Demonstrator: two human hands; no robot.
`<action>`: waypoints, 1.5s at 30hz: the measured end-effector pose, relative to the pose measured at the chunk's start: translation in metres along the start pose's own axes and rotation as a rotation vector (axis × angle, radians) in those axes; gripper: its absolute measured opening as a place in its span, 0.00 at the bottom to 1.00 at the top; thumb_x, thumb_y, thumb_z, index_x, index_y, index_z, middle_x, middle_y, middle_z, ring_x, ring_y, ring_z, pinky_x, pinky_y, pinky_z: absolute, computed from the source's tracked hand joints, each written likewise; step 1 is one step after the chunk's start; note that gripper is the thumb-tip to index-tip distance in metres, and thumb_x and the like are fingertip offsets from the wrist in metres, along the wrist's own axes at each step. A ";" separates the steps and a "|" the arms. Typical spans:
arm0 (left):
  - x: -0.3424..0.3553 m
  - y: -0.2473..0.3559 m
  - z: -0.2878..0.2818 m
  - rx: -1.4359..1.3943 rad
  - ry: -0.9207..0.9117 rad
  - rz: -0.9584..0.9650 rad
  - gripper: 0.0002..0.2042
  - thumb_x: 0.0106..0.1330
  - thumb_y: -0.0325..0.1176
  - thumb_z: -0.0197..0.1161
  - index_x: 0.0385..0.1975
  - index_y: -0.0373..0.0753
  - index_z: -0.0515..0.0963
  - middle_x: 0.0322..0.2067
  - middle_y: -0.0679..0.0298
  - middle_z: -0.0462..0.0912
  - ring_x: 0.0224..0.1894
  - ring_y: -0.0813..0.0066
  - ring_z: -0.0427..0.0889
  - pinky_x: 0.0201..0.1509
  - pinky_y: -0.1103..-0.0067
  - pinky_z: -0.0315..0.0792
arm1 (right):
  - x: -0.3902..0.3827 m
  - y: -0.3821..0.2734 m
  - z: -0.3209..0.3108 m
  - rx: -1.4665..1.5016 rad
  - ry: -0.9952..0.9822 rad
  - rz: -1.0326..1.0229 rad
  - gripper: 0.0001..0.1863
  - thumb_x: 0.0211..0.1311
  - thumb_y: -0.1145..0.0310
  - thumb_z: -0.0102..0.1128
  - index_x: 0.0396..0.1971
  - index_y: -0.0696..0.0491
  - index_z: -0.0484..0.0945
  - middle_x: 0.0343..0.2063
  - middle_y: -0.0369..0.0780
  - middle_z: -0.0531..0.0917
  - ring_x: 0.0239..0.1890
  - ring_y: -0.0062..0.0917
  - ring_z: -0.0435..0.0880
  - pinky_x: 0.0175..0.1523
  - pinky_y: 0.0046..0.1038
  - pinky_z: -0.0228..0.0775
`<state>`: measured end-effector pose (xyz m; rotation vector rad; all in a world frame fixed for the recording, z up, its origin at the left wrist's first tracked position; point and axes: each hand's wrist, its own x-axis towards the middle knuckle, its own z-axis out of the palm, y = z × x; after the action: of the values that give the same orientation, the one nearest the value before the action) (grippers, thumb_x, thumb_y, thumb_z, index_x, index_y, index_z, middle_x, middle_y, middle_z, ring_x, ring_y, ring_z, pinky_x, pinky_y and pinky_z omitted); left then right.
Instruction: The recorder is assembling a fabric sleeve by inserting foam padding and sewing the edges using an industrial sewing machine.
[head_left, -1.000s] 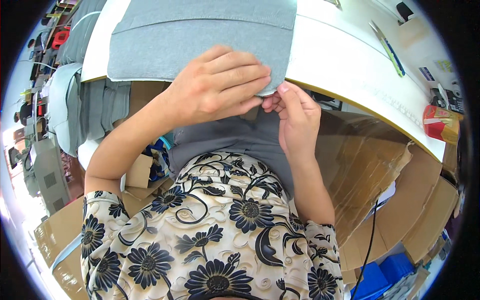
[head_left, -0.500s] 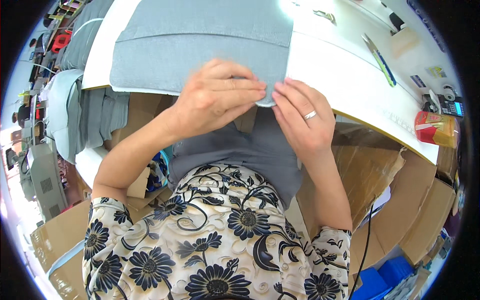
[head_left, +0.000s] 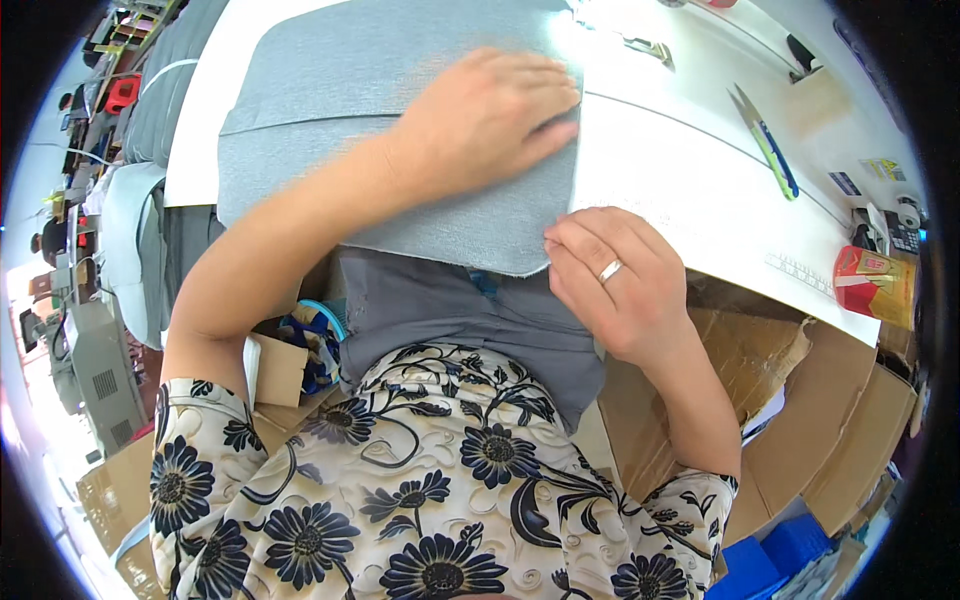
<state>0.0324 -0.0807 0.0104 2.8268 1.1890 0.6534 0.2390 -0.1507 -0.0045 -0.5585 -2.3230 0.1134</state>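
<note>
Left hand (head_left: 490, 115): slightly blurred, palm down on a flat grey fabric panel (head_left: 480, 228), fingertips at the panel's right edge. Right hand (head_left: 622, 285): fingertips closed on the same edge, near the rounded corner; a plain silver-coloured ring (head_left: 610, 270) on one finger. Smooth white table (head_left: 655, 160) under and beyond both hands. Scissors with blue-and-green handles (head_left: 776, 165) ahead and right of right hand; red-and-yellow glossy package (head_left: 873, 285) well to its right.

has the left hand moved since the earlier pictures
Yes: judged against the scissors lying on the white table, the left hand has moved forward over the grey fabric piece, and slightly right.
</note>
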 end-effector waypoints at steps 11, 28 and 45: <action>-0.026 0.027 -0.021 0.015 0.077 -0.089 0.16 0.64 0.33 0.65 0.50 0.36 0.80 0.52 0.57 0.82 0.59 0.63 0.77 0.66 0.64 0.68 | 0.007 -0.030 -0.008 -0.033 -0.036 -0.013 0.05 0.45 0.82 0.66 0.25 0.62 0.79 0.31 0.43 0.84 0.35 0.33 0.84 0.40 0.32 0.81; 0.041 -0.065 -0.001 0.008 0.182 -0.072 0.10 0.64 0.36 0.64 0.34 0.35 0.84 0.40 0.60 0.81 0.45 0.62 0.80 0.53 0.64 0.72 | 0.067 0.065 0.014 -0.059 -0.046 -0.029 0.11 0.41 0.74 0.61 0.29 0.61 0.78 0.36 0.43 0.81 0.40 0.33 0.82 0.45 0.32 0.78; 0.036 -0.045 -0.008 -0.108 0.207 -0.118 0.10 0.63 0.33 0.60 0.31 0.30 0.79 0.38 0.49 0.83 0.47 0.52 0.79 0.54 0.63 0.71 | 0.053 0.052 0.008 -0.076 -0.049 0.000 0.08 0.47 0.74 0.59 0.29 0.57 0.77 0.37 0.38 0.82 0.42 0.29 0.82 0.45 0.29 0.78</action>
<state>0.0212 -0.0246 0.0239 2.6289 1.2938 0.9895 0.2185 -0.0805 0.0112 -0.5996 -2.3827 0.0389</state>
